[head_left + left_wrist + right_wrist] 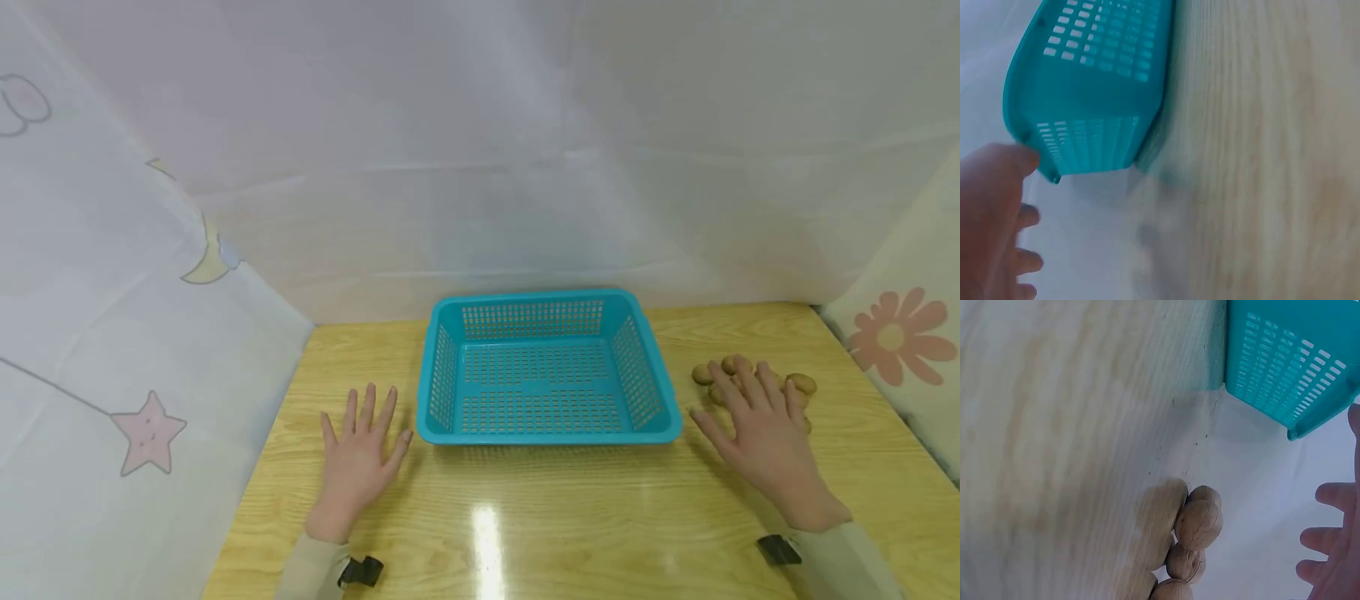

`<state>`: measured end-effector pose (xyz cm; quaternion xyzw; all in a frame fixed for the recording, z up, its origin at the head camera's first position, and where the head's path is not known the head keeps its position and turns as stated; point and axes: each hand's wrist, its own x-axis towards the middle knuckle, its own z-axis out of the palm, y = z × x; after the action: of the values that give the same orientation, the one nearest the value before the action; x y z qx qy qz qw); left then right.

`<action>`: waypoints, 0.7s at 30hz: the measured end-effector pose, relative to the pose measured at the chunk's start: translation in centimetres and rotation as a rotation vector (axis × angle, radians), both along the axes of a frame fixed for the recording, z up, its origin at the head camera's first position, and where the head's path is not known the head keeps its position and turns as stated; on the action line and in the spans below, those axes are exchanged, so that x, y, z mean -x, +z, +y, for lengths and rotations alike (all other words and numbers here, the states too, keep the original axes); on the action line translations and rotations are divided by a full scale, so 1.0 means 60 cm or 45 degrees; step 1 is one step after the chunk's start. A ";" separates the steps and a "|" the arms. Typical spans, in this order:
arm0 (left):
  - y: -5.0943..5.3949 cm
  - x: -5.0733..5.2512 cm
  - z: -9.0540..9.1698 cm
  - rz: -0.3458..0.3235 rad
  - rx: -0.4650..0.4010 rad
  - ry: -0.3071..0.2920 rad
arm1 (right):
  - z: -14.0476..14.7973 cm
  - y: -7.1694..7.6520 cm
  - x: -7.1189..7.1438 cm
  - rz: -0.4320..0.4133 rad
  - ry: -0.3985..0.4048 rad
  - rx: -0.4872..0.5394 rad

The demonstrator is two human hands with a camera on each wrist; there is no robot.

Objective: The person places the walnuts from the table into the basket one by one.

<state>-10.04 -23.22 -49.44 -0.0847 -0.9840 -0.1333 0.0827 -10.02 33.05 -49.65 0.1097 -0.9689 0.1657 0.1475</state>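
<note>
An empty teal plastic basket [547, 438] with perforated sides stands on the wooden table, near its back edge. To its right lies a cluster of several brown walnuts [801, 383], partly hidden by my right hand [772, 454], which hovers over them with spread fingers. In the right wrist view the walnuts [1199, 525] lie apart from the fingers of that hand [1341, 550]. My left hand [356, 471] is left of the basket, fingers spread, holding nothing. The left wrist view shows this hand [988, 219] beside the basket [1079, 94]; whether its thumb touches the rim cannot be told.
A pale cloth [525, 167] hangs behind the table [570, 517]. More cloth stands at both sides, with a star and moon print [150, 433] on the left and a flower print [892, 337] on the right.
</note>
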 end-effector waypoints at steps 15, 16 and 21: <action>-0.001 0.015 0.055 -0.225 -1.500 -0.075 | 0.117 0.011 0.006 0.259 0.047 0.120; -0.001 0.014 0.058 -0.251 -1.536 -0.079 | 0.128 0.010 0.006 0.234 0.037 0.118; -0.003 0.011 0.073 -0.329 -1.620 -0.089 | 0.169 0.003 0.000 0.024 -0.060 0.082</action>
<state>-10.70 -18.85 -49.60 -0.0344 -0.7116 -0.7017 -0.0067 -10.02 43.17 -49.48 0.0834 -0.9640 0.1923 0.1638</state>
